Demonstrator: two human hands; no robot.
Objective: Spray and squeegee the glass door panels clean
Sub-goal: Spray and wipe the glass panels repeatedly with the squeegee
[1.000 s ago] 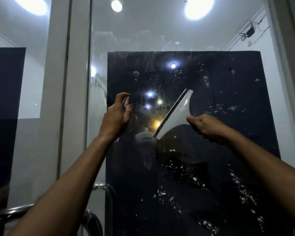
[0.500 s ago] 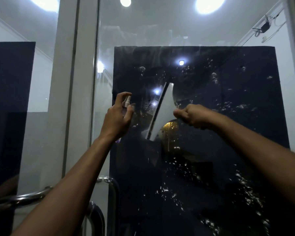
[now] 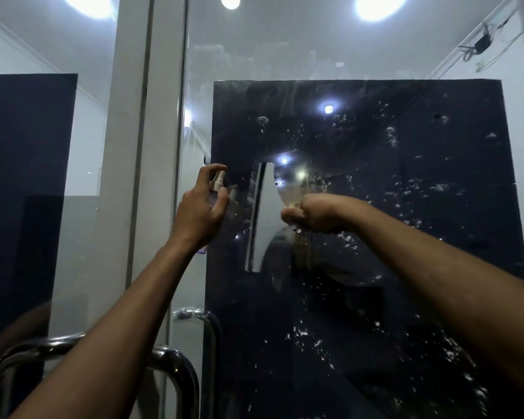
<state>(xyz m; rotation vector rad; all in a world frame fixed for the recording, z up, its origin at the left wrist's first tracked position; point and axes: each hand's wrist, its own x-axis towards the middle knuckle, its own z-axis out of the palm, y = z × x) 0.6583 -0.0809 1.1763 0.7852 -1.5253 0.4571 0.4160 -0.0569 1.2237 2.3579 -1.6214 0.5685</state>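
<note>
Now, with your right hand [image 3: 312,214] gripping the squeegee [image 3: 262,219], its blade upright against the wet glass [image 3: 375,176], press evenly and draw it sideways through the droplets, while your left hand [image 3: 200,211] holds the sprayer [image 3: 216,189] clear.

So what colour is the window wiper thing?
The squeegee is white with a dark blade edge, seen from the head view.

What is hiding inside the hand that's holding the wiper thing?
The right hand is curled round the squeegee's handle, so the handle is covered. Only the pale squeegee blade part sticks out, standing nearly upright against the wet glass door panel.
</note>
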